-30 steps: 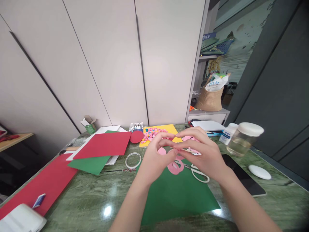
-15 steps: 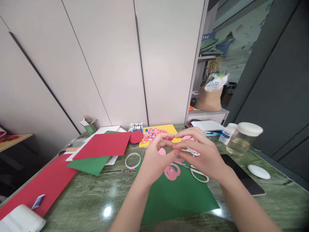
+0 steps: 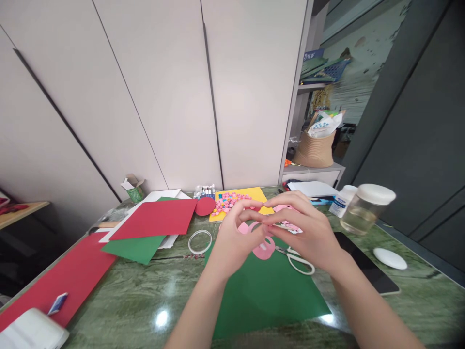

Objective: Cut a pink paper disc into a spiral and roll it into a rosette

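Observation:
Above the green paper sheet (image 3: 271,300), my left hand (image 3: 234,242) and my right hand (image 3: 310,232) meet with their fingertips close together. A curled strip of pink paper (image 3: 264,250), cut like a spiral, hangs just below the pinched thumbs and index fingers. Both hands appear to grip its upper end, though the fingers partly hide it. White-handled scissors (image 3: 303,266) lie on the green sheet beside my right hand, their blades partly covered. Behind the fingers are more pink paper pieces (image 3: 286,215).
Pink beads (image 3: 230,201) lie on yellow paper (image 3: 257,194) at the back. A tape roll (image 3: 199,242) and red sheets (image 3: 156,218) are leftward. On the right are a black tablet (image 3: 366,261), a white oval object (image 3: 390,258), a lidded jar (image 3: 363,213) and a white bottle (image 3: 341,201).
The pink paper spiral has shifted slightly up and to the right and turned beneath my fingers. Both hands have stayed almost in place.

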Action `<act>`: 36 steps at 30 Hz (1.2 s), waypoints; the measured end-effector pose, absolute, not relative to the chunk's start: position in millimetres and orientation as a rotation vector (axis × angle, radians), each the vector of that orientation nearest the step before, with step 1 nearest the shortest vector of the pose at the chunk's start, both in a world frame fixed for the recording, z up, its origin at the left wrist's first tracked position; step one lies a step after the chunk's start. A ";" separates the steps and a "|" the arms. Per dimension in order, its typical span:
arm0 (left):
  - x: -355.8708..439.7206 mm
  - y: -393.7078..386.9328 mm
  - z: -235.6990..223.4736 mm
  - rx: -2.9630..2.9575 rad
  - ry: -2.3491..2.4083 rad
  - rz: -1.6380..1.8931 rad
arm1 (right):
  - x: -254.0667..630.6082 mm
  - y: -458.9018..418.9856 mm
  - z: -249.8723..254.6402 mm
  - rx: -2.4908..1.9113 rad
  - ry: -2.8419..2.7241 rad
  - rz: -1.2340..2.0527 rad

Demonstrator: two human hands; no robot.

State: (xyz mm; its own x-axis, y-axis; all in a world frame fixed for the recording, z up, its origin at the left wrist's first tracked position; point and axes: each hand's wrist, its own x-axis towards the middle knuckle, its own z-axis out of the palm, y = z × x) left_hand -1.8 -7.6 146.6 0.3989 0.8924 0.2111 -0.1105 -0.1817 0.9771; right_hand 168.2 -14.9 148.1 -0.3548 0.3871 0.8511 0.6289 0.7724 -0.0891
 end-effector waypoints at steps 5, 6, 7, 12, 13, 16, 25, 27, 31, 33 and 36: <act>2.1 -9.3 148.7 1.441 0.727 1.022 | 165.2 -13.7 144.1 -0.792 -1.951 -0.308; 2.8 -9.6 149.1 1.425 0.726 1.023 | 164.8 -13.2 143.2 -0.797 -1.947 -0.309; 3.3 -9.8 149.2 1.415 0.729 1.026 | 164.5 -12.8 142.5 -0.804 -1.944 -0.311; 2.1 -8.1 146.5 1.454 0.739 1.059 | 166.1 -13.4 144.0 -0.810 -1.953 -0.314; 1.4 -7.7 146.3 1.458 0.744 1.069 | 167.1 -14.1 145.0 -0.809 -1.962 -0.299; 0.0 -7.6 148.0 1.430 0.761 1.080 | 170.5 -16.5 147.6 -0.802 -1.997 -0.243; -0.6 -8.4 153.2 1.390 0.708 1.052 | 172.3 -17.0 146.6 -0.743 -2.126 -0.203; -0.9 -8.6 152.6 1.407 0.710 1.048 | 171.8 -16.0 145.8 -0.736 -2.109 -0.217; -1.0 -9.0 151.5 1.447 0.748 1.056 | 171.0 -15.0 145.8 -0.749 -2.036 -0.276; -0.7 -9.1 151.2 1.465 0.754 1.050 | 170.6 -15.3 146.2 -0.774 -2.012 -0.283; -0.1 -9.4 151.2 1.478 0.737 1.050 | 170.3 -16.5 146.1 -0.812 -1.998 -0.255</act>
